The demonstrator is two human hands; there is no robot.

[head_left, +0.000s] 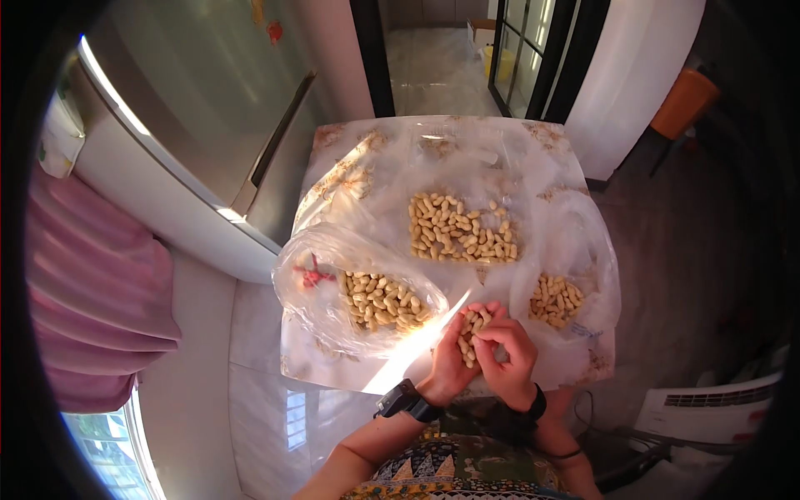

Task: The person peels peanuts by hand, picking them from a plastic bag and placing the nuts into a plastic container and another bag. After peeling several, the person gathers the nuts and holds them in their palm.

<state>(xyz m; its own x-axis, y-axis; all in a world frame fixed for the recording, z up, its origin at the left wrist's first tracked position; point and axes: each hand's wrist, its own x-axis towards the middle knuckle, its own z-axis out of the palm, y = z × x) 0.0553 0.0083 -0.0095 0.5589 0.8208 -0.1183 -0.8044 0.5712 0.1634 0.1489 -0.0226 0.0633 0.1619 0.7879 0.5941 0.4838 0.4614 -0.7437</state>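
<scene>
At the near edge of the table, my left hand (450, 365) is cupped around several unshelled peanuts (469, 340). The thumb and fingers of my right hand (510, 354) are pinched together over them, touching a peanut. Left of my hands, a clear plastic bag (312, 321) holds a pile of peanuts (382, 302). Beyond my hands, a larger pile of peanuts (458, 229) lies on clear plastic at the middle of the table. To the right, another clear bag (596, 283) has a smaller pile of peanuts (556, 300) in it.
The table (296, 367) has a flowered cover. A refrigerator (225, 100) stands at the left, with a pink cloth (100, 300) nearer. An orange container (683, 104) is at the far right, and a white appliance (708, 410) at the lower right. Beyond the table is a black-framed glass door (521, 58).
</scene>
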